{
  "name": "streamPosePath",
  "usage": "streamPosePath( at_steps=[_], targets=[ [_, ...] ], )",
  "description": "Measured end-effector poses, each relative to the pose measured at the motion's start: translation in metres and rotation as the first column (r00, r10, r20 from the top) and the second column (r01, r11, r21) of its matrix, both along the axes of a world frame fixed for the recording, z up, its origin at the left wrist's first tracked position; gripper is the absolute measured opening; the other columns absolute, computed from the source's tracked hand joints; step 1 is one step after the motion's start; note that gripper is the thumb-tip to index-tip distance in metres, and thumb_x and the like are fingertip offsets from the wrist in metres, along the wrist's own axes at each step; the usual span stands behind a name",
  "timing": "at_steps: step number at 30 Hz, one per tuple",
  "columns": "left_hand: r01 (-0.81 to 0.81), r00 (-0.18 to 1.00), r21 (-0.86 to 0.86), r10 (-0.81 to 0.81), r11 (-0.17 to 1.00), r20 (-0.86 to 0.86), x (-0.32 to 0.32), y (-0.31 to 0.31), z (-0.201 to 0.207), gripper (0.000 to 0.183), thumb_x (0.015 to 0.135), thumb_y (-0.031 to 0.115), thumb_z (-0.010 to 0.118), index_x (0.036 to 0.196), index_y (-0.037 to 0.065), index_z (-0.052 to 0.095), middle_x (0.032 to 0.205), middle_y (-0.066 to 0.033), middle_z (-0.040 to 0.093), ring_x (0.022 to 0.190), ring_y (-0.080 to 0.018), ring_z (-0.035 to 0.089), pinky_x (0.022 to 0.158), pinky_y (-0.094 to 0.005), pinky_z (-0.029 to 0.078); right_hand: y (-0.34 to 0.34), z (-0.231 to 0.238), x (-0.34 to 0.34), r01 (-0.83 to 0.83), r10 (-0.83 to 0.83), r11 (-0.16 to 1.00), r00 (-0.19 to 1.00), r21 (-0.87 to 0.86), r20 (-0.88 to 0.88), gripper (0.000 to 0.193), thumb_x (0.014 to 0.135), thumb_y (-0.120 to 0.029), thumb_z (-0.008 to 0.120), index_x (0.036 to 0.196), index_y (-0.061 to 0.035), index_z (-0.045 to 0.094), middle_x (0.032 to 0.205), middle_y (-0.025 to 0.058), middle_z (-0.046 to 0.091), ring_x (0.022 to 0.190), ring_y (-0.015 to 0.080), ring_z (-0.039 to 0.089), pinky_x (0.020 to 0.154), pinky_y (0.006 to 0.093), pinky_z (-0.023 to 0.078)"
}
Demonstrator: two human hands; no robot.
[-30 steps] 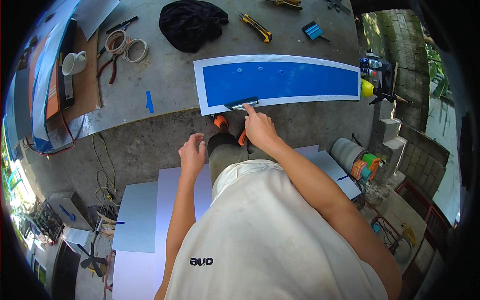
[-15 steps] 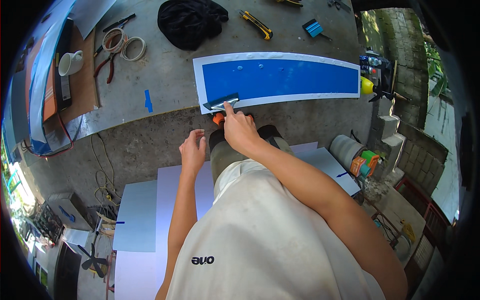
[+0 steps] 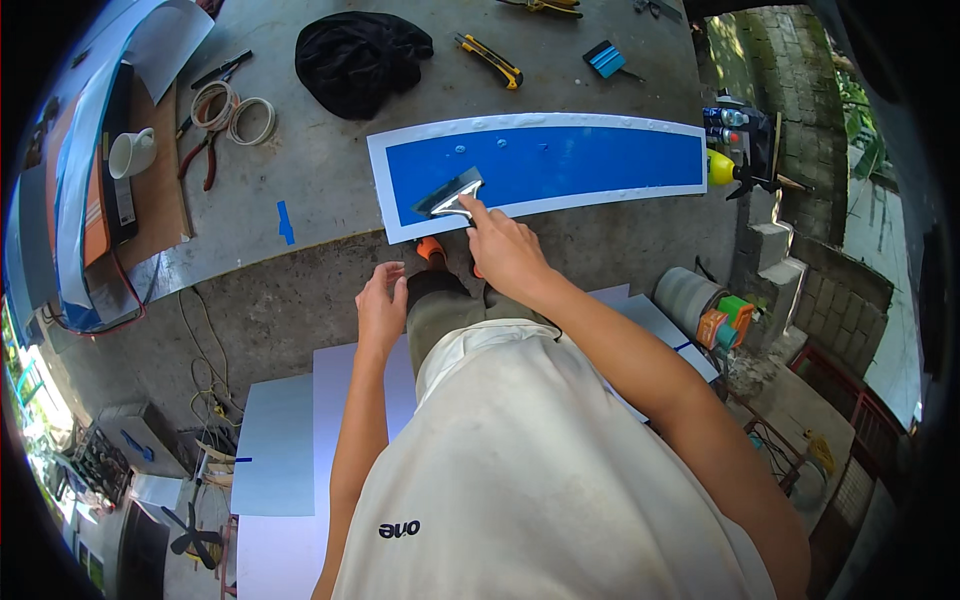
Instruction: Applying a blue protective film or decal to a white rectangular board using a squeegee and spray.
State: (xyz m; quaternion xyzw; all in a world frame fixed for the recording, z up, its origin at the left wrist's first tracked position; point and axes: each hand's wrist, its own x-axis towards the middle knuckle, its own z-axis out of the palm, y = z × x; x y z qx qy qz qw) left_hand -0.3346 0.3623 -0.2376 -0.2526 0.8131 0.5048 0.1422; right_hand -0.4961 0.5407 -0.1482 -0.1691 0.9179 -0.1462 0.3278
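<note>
A grey concrete slab point(image 3: 300, 190) under open daylight serves as the workbench. The right hand point(image 3: 505, 250) pinches a dark squeegee point(image 3: 450, 195), its blade lying on the left end of a long blue vinyl sheet point(image 3: 560, 160) with a white border. The left hand point(image 3: 380, 305) hangs loosely curled and empty by the slab's edge. Small bubbles dot the sheet; an uneven stroke could trap them or crease the film. Farther off lie a black cloth point(image 3: 360, 60), a yellow utility knife point(image 3: 490, 60) and tape rolls point(image 3: 235, 112).
</note>
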Motion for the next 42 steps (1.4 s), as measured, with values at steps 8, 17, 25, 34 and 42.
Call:
streamPosePath(
  at_steps=[8, 17, 25, 34, 42],
  targets=[
    [0.038, 0.999, 0.095, -0.040, 0.995, 0.024, -0.048, 0.043, 0.023, 0.028, 0.098, 0.016, 0.062, 0.123, 0.006, 0.062, 0.117, -0.0114, 0.072, 0.115, -0.0295, 0.066, 0.104, -0.0445, 0.042, 0.112, 0.024, -0.066, -0.173, 0.188, 0.982, 0.949, 0.078, -0.253, 0.049, 0.091, -0.009, 0.069, 0.138, -0.0186, 0.058, 0.107, 0.0103, 0.069, 0.103, 0.0320, 0.064, 0.093, 0.0493, 0.042],
    [0.111, 0.982, -0.365, -0.158, 0.924, -0.102, -0.068, 0.096, 0.015, 0.041, 0.095, 0.017, 0.064, 0.135, 0.010, 0.057, 0.146, -0.0138, 0.054, 0.139, -0.0355, 0.046, 0.117, -0.0546, 0.030, 0.068, 0.003, -0.179, -0.805, 0.842, 0.527, 0.451, 0.273, -0.295, 0.022, 0.088, -0.016, 0.068, 0.105, -0.0231, 0.080, 0.092, 0.0002, 0.068, 0.102, 0.0187, 0.060, 0.097, 0.0431, 0.039],
    [0.095, 0.995, -0.433, -0.071, 0.896, 0.072, -0.105, 0.157, -0.014, 0.048, 0.094, 0.017, 0.066, 0.140, 0.015, 0.054, 0.161, -0.0099, 0.040, 0.151, -0.0356, 0.031, 0.121, -0.0640, 0.017, 0.011, -0.040, -0.205, -0.926, 0.981, 0.159, 0.108, 0.341, -0.164, 0.018, 0.089, -0.019, 0.068, 0.099, -0.0250, 0.081, 0.091, 0.0011, 0.071, 0.102, 0.0205, 0.062, 0.095, 0.0429, 0.039],
    [-0.036, 0.998, -0.494, 0.059, 0.869, 0.032, -0.107, 0.175, -0.023, 0.045, 0.094, 0.017, 0.064, 0.138, 0.013, 0.057, 0.158, -0.0087, 0.044, 0.150, -0.0344, 0.033, 0.120, -0.0679, 0.015, 0.000, -0.051, -0.262, -0.875, 0.991, 0.109, 0.058, 0.472, -0.122, 0.021, 0.090, -0.018, 0.068, 0.104, -0.0263, 0.081, 0.093, 0.0025, 0.073, 0.103, 0.0219, 0.062, 0.099, 0.0434, 0.038],
    [-0.102, 0.994, -0.491, 0.113, 0.865, -0.008, -0.109, 0.178, -0.023, 0.040, 0.095, 0.015, 0.063, 0.134, 0.012, 0.059, 0.156, -0.0089, 0.046, 0.149, -0.0349, 0.035, 0.120, -0.0683, 0.014, 0.004, -0.017, -0.248, -0.899, 0.966, 0.165, 0.064, 0.407, -0.250, 0.021, 0.092, -0.017, 0.066, 0.103, -0.0272, 0.081, 0.091, 0.0018, 0.070, 0.103, 0.0200, 0.060, 0.096, 0.0418, 0.038]
  ],
)
